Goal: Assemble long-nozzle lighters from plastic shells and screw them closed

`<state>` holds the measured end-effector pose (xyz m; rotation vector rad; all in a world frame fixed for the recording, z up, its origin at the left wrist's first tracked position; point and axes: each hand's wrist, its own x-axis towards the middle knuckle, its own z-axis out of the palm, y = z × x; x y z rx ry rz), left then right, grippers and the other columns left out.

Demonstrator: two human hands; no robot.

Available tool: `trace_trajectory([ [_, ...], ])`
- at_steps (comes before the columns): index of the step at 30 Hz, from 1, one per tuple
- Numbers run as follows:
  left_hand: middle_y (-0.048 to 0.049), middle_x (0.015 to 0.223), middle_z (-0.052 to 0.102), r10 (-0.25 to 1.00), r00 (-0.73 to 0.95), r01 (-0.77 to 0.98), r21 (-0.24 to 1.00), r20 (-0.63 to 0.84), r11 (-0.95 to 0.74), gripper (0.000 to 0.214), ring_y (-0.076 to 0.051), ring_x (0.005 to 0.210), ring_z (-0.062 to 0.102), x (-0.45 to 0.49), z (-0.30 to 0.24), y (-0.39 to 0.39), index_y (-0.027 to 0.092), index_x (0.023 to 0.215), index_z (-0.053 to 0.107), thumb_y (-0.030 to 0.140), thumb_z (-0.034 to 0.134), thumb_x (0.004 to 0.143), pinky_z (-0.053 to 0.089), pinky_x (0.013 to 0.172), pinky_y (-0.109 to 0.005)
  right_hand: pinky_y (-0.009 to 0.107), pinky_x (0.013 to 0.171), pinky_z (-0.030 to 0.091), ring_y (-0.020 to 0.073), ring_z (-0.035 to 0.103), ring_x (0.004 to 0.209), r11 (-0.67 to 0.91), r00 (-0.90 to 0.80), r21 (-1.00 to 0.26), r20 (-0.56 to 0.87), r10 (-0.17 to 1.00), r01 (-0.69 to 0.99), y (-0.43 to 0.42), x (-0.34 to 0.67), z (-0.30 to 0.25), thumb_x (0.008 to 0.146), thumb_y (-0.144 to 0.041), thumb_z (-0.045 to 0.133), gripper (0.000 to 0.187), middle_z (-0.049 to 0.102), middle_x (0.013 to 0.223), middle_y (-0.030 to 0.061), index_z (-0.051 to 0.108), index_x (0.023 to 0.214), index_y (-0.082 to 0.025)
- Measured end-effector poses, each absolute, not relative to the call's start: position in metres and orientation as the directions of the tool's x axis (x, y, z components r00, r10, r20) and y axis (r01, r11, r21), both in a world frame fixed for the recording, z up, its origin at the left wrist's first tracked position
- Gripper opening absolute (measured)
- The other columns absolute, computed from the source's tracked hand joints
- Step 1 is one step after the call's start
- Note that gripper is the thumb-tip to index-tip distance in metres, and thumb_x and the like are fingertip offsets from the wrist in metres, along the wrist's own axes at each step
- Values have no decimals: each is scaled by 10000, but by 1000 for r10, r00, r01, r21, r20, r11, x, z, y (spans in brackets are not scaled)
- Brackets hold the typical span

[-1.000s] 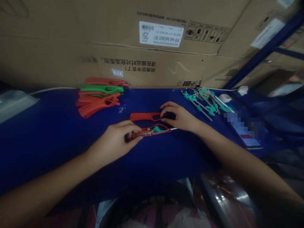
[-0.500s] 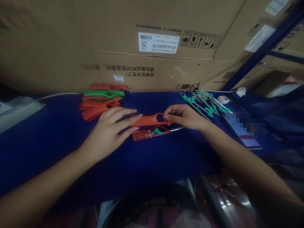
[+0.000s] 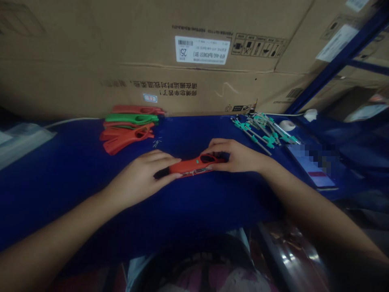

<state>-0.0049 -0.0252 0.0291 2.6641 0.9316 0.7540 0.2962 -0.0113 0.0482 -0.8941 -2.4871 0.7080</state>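
Head view: lighter casing lies between left hand and right hand.

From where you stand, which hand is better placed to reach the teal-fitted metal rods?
Probably the right hand: it holds the red plastic casing at the end nearer the teal-fitted metal rods, while the left hand sits farther away, at the casing's other end.

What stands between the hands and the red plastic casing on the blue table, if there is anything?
Nothing visible stands in the way. The left hand and the right hand are both directly on the red plastic casing, one at each end, with no other object between them and it.
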Motion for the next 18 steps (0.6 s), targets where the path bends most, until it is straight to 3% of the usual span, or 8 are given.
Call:
trace_trajectory([
  [5,-56,1119,736,674,678,553,400,293,-731,318,-228,1033,681,-4,26,-26,240,1169,730,438,628,941,561,942,-387,304,811,521,153,631,877,657,-725,-568,145,673,496,-15,294,50,867,-301,741,335,637,1037,62,723,1180,-184],
  [18,-37,1098,730,708,650,605,376,275,-702,253,-211,975,695,-4,27,-29,250,1106,743,386,650,915,573,832,-328,267,728,507,139,615,819,686,-742,-510,131,658,519,-17,292,43,891,-316,719,369,635,1015,53,700,1238,-192],
])
